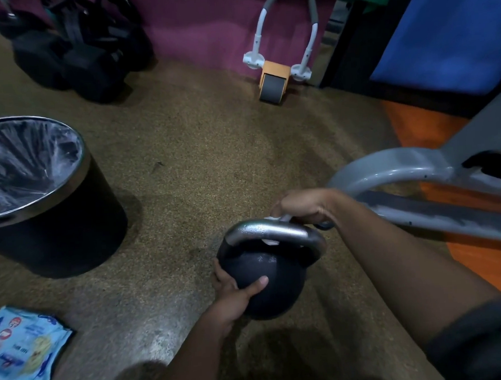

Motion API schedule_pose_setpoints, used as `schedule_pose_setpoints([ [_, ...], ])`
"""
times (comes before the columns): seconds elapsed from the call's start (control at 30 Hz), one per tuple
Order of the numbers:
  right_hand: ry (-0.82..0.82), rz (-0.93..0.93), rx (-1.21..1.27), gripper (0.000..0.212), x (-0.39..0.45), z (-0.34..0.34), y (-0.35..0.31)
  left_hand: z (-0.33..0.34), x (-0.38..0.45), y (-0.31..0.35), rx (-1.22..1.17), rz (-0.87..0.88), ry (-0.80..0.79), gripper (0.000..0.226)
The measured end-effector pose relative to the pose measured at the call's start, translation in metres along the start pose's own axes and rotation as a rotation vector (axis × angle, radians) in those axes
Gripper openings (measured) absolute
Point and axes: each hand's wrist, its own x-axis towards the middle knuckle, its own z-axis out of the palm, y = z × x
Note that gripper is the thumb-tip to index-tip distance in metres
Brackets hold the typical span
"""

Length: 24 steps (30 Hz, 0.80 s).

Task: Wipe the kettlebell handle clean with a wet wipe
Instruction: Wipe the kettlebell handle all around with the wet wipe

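A black kettlebell [265,279] with a silver handle [274,232] stands on the speckled brown floor, low in the middle of the view. My left hand [234,292] grips the round body from the near left, thumb lying across its front. My right hand [299,204] is curled over the far side of the handle's top and holds a white wet wipe [277,219] against the metal. Only small bits of the wipe show, above the bar and under it. The handle's near face looks wet and shiny.
A black bin [49,200] with a plastic liner stands at the left. A light blue wet wipe pack [25,347] lies at the lower left. A grey machine frame [417,181] runs along the right. An ab roller [275,78] and black dumbbells [76,53] sit by the far wall.
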Motion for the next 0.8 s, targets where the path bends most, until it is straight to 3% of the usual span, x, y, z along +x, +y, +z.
schedule_pose_setpoints([
  [0.07,-0.033,0.03,0.041,0.019,-0.001,-0.003,0.005,0.001,-0.001,0.0,-0.001,0.002,-0.002,0.149],
  [0.17,-0.109,0.047,0.135,0.025,0.003,-0.004,0.005,0.001,-0.003,0.004,-0.016,0.003,-0.023,0.166],
  [0.3,-0.135,0.073,0.144,0.028,0.01,0.001,0.006,0.001,-0.001,0.001,-0.009,-0.001,-0.005,0.153],
  [0.4,-0.158,0.103,0.137,0.029,0.009,-0.001,0.013,0.0,-0.003,0.004,0.007,0.007,-0.034,0.172],
  [0.5,-0.184,0.091,0.145,0.029,0.006,-0.006,0.01,0.0,-0.002,0.003,-0.002,0.006,-0.041,0.177],
  [0.8,-0.113,0.009,0.092,0.017,0.004,-0.009,0.004,0.002,-0.005,0.004,-0.01,0.031,-0.001,0.149],
])
